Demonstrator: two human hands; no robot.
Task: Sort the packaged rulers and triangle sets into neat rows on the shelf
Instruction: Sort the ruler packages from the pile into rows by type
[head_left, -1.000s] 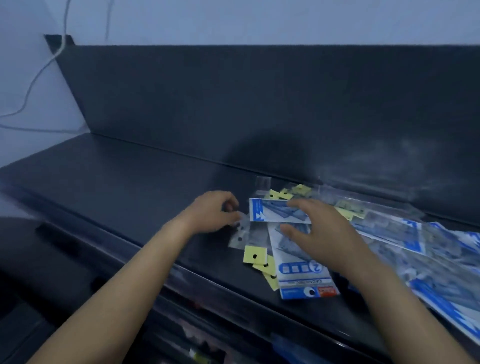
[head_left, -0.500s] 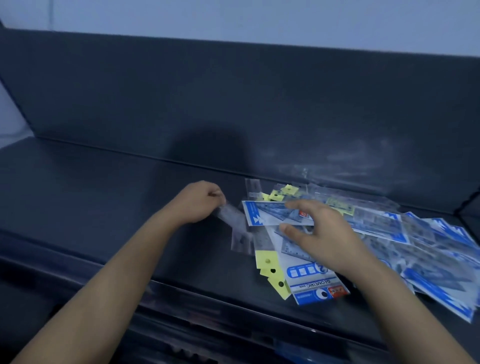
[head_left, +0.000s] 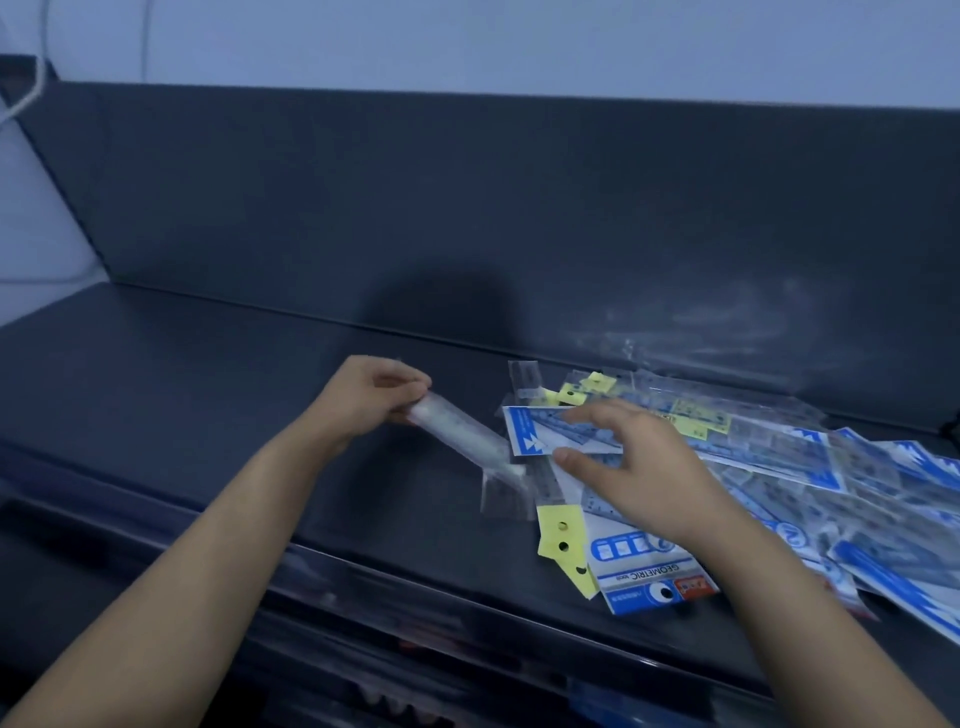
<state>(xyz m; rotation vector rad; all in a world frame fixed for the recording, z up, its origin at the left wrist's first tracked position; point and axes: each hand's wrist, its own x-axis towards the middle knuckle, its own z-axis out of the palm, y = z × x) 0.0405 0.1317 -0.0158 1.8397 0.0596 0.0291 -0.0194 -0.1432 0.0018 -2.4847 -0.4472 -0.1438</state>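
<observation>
Ruler pack (head_left: 462, 439) farther left in left hand (head_left: 371, 397); right hand (head_left: 639, 467) over pile (head_left: 779, 457)

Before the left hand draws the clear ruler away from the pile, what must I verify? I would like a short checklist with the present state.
1. Grip of left hand on ruler: ok.
2. Far end of ruler free of blue pack: cannot tell.
3. Whether right hand holds pile down: cannot tell.
4. Bare shelf at left for a row: ok.
5. Neat rows in pile: not ok, packs lie crossed.
</observation>
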